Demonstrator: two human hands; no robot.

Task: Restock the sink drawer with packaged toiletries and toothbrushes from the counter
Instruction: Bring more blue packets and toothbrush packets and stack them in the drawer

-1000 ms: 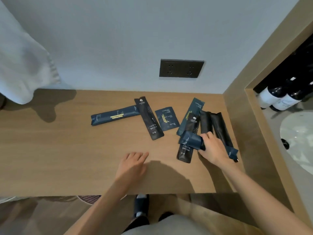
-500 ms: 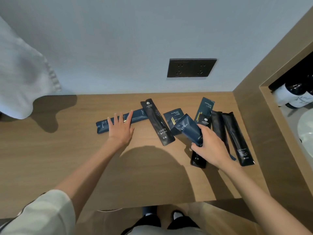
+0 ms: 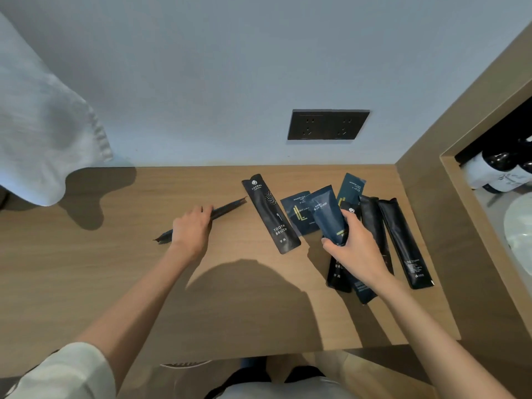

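My left hand (image 3: 192,228) grips a long dark blue packet (image 3: 227,208), tilted onto its edge on the wooden counter (image 3: 115,277). My right hand (image 3: 354,244) holds a dark blue dental kit pouch (image 3: 328,214) upright above a pile of packets. A black toothbrush packet (image 3: 270,216) lies flat between my hands. A small square blue sachet (image 3: 298,216) sits behind the pouch. Two long black packets (image 3: 403,243) lie at the right, and another toothbrush packet (image 3: 339,275) lies partly under my right hand. No drawer is in view.
A white towel (image 3: 43,125) hangs at the upper left. A dark double wall socket (image 3: 328,124) sits above the counter. A wooden partition (image 3: 426,182) bounds the counter on the right; beyond it are dark bottles (image 3: 501,168) and a white basin (image 3: 521,231).
My left hand reached forward across the counter and closed on the long blue packet, tipping it onto its edge. My right hand lifted the dental kit pouch off the pile.
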